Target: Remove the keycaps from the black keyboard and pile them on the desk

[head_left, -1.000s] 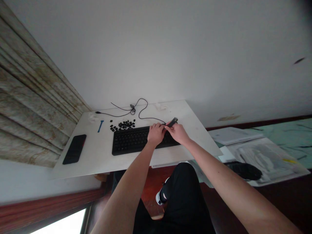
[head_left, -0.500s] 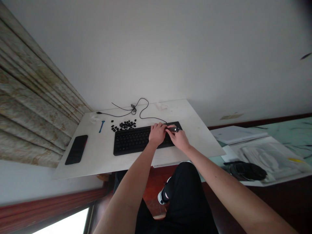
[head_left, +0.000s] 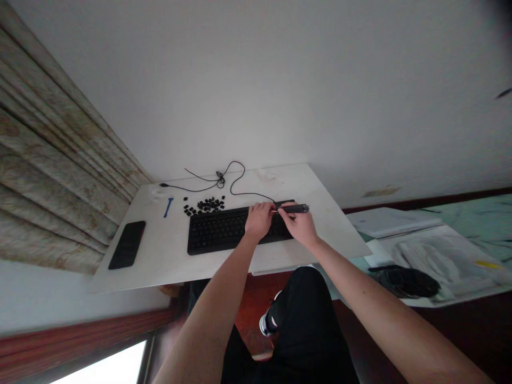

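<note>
A black keyboard (head_left: 218, 230) lies on the white table, its right part largely covered by my hands. My left hand (head_left: 259, 220) rests over it with bent fingers reaching its back edge, holding it; its thumb side is close to my right hand. In my right hand (head_left: 302, 226) is a dark-handled tool (head_left: 294, 208) with a thin metal tip, pointing left toward the left fingertips. The exact contact point of the tip is hidden between the hands. Several loose black keycaps (head_left: 208, 205) lie in a pile behind the keyboard's left part.
A blue tool (head_left: 168, 207) and a black phone (head_left: 127, 245) lie on the table (head_left: 164, 261) at left. The black cable (head_left: 220, 180) curls along the wall. To the right, a lower surface holds a white box (head_left: 394, 221) and a black object (head_left: 408, 281).
My right hand has shifted slightly right, and the tool now extends further out past it, its metal tip showing between the hands. My left hand stays on the keyboard.
</note>
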{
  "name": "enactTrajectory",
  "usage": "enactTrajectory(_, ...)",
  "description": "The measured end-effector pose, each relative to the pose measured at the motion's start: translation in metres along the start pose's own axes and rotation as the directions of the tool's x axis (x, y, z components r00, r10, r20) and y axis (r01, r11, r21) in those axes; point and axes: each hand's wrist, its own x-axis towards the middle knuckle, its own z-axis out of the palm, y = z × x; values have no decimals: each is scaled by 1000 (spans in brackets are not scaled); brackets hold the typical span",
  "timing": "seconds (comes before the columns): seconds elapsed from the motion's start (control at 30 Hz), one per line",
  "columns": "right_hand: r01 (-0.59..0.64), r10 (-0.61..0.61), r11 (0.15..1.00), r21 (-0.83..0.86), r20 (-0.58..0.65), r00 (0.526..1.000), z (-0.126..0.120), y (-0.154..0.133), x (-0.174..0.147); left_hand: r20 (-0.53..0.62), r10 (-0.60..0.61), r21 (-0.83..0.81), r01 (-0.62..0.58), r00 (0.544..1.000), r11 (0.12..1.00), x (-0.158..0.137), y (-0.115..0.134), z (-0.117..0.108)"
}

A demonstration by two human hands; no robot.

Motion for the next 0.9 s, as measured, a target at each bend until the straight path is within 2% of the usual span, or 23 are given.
enactTrajectory(0.07, 20, -19, 1000, 23, -47, 999, -1, 2, -1, 4, -3, -14, 3, 1000, 1000, 1, 0, 0)
enactTrajectory(0.2, 19, -15, 997, 78, -57, 998, -3, 8, -2, -22, -17, -64, 15, 1000, 998, 2, -1, 2)
enactTrajectory(0.33, -82, 94, 994, 79, -156, 983, -12, 25, 3, -64, -57, -126, 49, 996, 991, 2, -2, 2)
enactTrajectory(0.43, -210, 275, 948, 237, -288, 917, -20, 48, 9, -94, -76, -166, 60, 993, 984, 2, -4, 2)
enactTrajectory(0.53, -312, 462, 853, 418, -330, 823, -25, 72, 11, -137, -82, -224, 49, 987, 973, 1, -7, 5)
enactTrajectory(0.6, -343, 519, 815, 467, -326, 790, -26, 83, 11, -163, -70, -276, 22, 984, 961, 2, -8, 7)
enactTrajectory(0.7, -359, 535, 810, 463, -334, 776, -25, 89, 10, -207, -119, -394, 29, 971, 919, 5, -10, 6)
enactTrajectory(0.8, -381, 529, 827, 414, -343, 776, -24, 87, 9, -191, -226, -497, 105, 955, 862, 9, -20, -6)
enactTrajectory(0.9, -391, 522, 837, 383, -346, 779, -23, 83, 9, -155, -258, -446, 165, 954, 880, 9, -45, -33)
